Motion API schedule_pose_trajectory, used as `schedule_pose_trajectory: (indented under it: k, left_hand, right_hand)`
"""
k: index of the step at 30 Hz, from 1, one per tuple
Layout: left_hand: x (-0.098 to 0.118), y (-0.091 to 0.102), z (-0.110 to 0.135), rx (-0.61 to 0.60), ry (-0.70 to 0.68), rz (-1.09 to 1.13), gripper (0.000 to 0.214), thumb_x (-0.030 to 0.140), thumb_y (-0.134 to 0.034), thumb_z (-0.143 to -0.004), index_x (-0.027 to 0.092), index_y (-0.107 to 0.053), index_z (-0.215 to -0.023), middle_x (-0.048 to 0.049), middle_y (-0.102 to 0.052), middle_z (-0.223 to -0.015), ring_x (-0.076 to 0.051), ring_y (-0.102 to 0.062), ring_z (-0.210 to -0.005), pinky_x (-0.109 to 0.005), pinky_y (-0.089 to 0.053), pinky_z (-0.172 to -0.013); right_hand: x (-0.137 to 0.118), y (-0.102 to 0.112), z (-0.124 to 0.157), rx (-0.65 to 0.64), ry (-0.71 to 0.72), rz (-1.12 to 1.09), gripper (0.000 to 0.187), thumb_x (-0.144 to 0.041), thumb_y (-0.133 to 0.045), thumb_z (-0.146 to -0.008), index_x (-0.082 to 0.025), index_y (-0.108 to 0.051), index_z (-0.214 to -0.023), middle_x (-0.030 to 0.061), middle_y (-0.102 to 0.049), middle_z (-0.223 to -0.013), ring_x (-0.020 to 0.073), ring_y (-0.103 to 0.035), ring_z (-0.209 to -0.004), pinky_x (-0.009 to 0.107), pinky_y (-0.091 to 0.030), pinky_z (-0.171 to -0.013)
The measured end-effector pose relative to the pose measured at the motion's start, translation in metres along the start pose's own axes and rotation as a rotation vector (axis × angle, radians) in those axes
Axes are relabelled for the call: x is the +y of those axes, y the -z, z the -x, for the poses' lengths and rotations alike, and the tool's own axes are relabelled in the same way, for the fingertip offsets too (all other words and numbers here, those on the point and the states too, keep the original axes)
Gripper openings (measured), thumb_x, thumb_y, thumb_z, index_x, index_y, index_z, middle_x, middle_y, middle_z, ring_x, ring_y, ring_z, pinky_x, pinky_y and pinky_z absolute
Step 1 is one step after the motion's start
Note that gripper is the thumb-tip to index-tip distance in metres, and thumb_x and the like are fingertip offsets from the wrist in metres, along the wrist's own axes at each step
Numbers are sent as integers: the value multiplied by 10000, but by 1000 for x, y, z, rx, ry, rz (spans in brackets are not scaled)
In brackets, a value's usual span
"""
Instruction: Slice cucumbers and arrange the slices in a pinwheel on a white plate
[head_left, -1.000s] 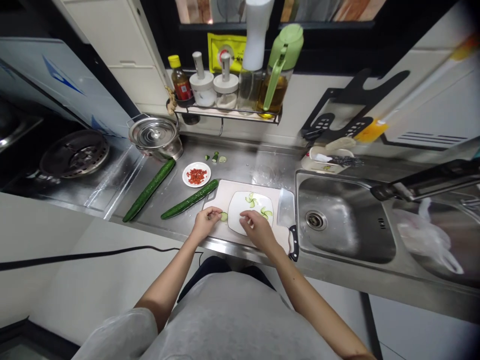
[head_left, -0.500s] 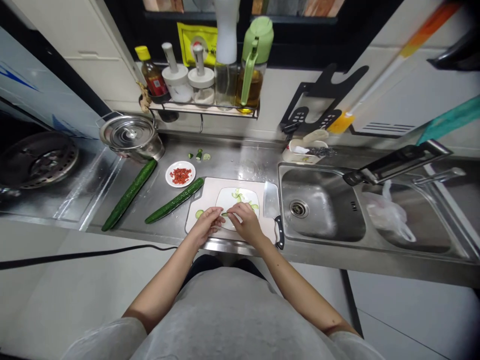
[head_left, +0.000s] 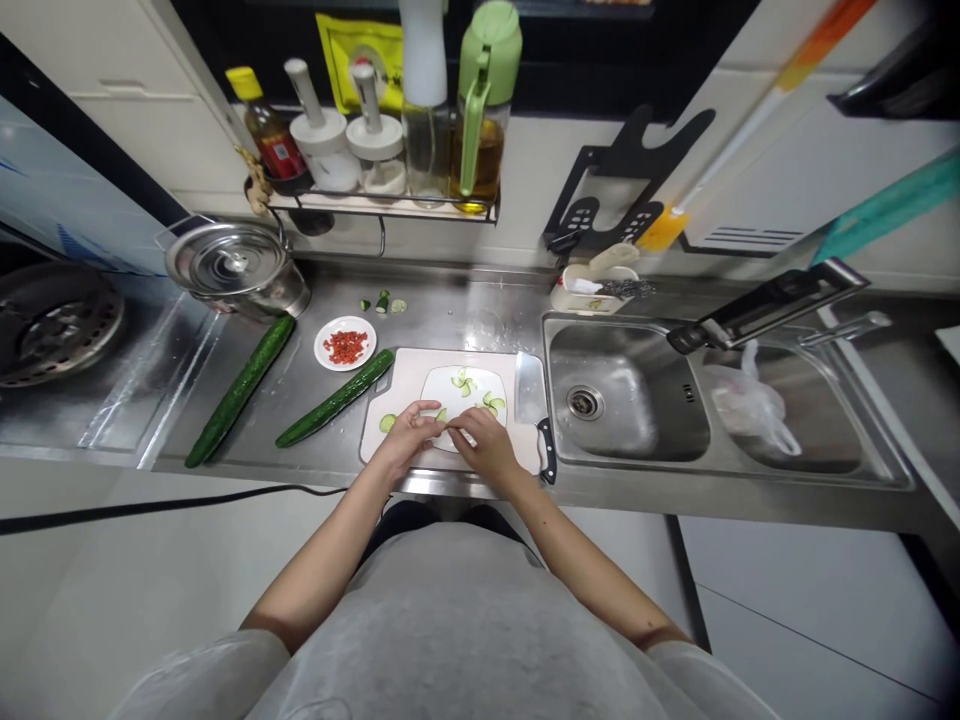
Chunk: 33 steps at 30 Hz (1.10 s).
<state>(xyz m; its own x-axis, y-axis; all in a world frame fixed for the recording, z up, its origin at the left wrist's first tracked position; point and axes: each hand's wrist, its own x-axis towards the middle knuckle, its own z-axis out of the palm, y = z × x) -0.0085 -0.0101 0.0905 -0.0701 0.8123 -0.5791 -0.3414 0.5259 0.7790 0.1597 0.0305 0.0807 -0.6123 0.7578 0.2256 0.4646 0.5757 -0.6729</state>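
Note:
My left hand (head_left: 409,437) and my right hand (head_left: 486,442) meet over the front of a white plate (head_left: 442,381). Between their fingertips is a small cucumber slice (head_left: 441,415), pinched from both sides and partly hidden by the fingers. Curved cucumber slices (head_left: 463,382) lie fanned out at the plate's back, with another fan (head_left: 491,402) at its right. Under the plate is a pale cutting board (head_left: 405,365). A round cucumber piece (head_left: 387,423) rests on the board left of my left hand. At the board's right side lies a kitchen knife (head_left: 529,388) with a black handle.
Two whole cucumbers (head_left: 334,400) (head_left: 241,392) lie to the left. Behind them are a small plate (head_left: 321,345) of chopped red pieces, cucumber ends (head_left: 382,302) and a lidded steel pot (head_left: 247,270). A double sink (head_left: 637,400) is on the right; a seasoning rack (head_left: 382,204) hangs above.
The view has shifted slightly. My hands remain together, and the slice between them now shows more of its pale green face. The fanned slices on the plate are less covered by my right hand.

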Motion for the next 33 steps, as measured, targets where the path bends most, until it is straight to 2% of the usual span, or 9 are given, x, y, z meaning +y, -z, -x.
schedule_pose_trajectory:
  k: [5,11,17,21,24,29,33]
  left_hand:
    - [-9,-3,-3,18,-28,1,587,361,-807,-545,194,-587,-1064,42,-576,-698,-64,-525,-584,-196,-376,-565]
    - [-18,-9,-10,3,-7,47,571,325,-835,-504,137,-632,-1003,39,-568,-671,-51,-503,-581,-194,-374,-582]
    - [-24,-10,-18,31,66,41,491,280,-834,-491,137,-621,-909,18,-610,-697,-78,-559,-617,-207,-391,-597]
    - [-24,-6,-27,-10,64,-43,452,256,-821,-497,135,-600,-872,18,-613,-686,-79,-563,-600,-201,-388,-577]
    - [-26,-2,-37,-60,22,-129,433,262,-817,-501,134,-583,-841,55,-550,-609,-57,-512,-542,-194,-369,-552]
    - [-31,4,-50,-118,-49,-245,408,261,-804,-494,140,-573,-807,72,-500,-605,-46,-478,-552,-188,-364,-562]
    - [-38,8,-58,-149,-93,-344,339,242,-763,-530,145,-581,-799,69,-498,-609,-47,-461,-550,-183,-357,-550]
  right_hand:
    - [1,-7,6,3,-111,-48,170,-263,-475,-896,-225,-637,-864,24,-599,-767,168,-526,-768,297,-403,-722]
    - [6,-5,12,-67,-239,-56,115,-223,-535,-852,-205,-649,-847,4,-612,-730,140,-521,-737,259,-378,-690]
    - [13,-1,12,-139,-285,-50,139,-223,-537,-850,-197,-673,-842,10,-628,-751,126,-522,-716,243,-369,-669]
    - [20,1,10,-178,-311,-87,147,-216,-530,-849,-190,-674,-838,9,-638,-753,116,-533,-690,227,-374,-648]
    - [25,-1,9,-201,-372,-113,150,-226,-530,-846,-185,-671,-813,7,-649,-739,112,-537,-663,221,-375,-634]
    - [28,-9,10,-211,-489,-173,156,-240,-535,-828,-183,-678,-802,4,-665,-712,122,-563,-665,215,-383,-622]
    - [29,-14,10,-248,-527,-160,157,-230,-540,-813,-179,-686,-784,16,-678,-718,129,-573,-679,216,-387,-632]
